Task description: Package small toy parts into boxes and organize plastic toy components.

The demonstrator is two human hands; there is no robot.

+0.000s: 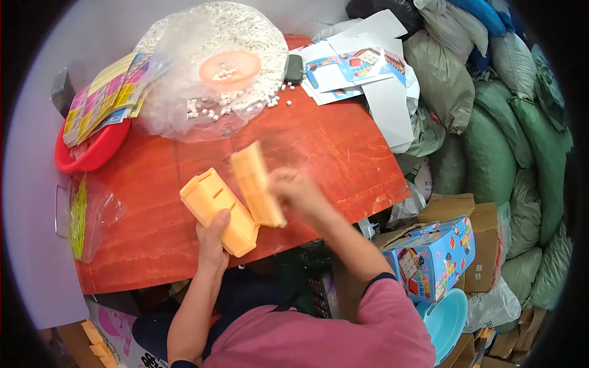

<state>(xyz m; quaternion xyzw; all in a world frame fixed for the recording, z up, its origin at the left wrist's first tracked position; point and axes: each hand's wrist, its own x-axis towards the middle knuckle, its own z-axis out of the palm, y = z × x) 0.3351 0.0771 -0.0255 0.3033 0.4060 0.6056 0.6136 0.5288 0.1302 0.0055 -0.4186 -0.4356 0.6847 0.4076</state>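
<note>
Near the front of the red table, my left hand (212,241) grips a yellow plastic box (211,199) from below, with the thumb over its top. A short slot shows in that upper face. Just to the right, my right hand (296,189) is closed at the edge of a second long yellow plastic piece (254,187), held tilted beside the box. Motion blurs this hand and its piece, so its exact grip is unclear. The two yellow pieces lie close together at their lower ends; whether they touch I cannot tell.
On the red table (165,245), a heap of small white cubes (227,30) surrounds an orange basket (230,69). Printed sheets (107,92) rest over a red basin (76,162). Printed cards (356,67) lie far right. Beyond the right edge are a blue printed box (435,257) and stuffed sacks (491,129).
</note>
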